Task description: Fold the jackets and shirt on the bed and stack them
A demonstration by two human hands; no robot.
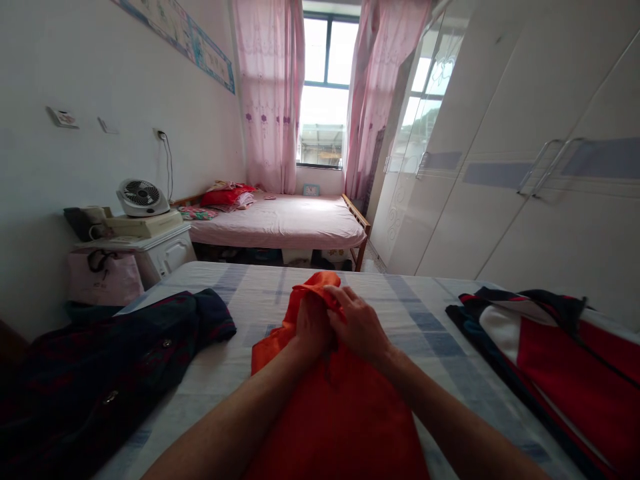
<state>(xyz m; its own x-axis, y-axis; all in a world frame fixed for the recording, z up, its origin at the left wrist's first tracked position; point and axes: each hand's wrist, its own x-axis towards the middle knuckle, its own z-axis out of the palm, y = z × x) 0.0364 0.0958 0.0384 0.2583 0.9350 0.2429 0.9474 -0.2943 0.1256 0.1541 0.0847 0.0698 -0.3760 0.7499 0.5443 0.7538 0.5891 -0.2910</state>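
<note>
An orange-red garment lies lengthwise on the striped bed sheet, its near part running out of the bottom of the view. At its far end the cloth is bunched up around my hands. My left hand is partly tucked under a fold there, and its fingertips are hidden by the cloth. Beside it on the right, my right hand pinches the edge of the same fold, with the fingers bent over the fabric. What kind of garment it is does not show clearly.
A dark plaid garment lies at left. Folded red, white and black clothes are stacked at right. Beyond stand a second bed, a cabinet bearing a fan, and a white wardrobe along the right.
</note>
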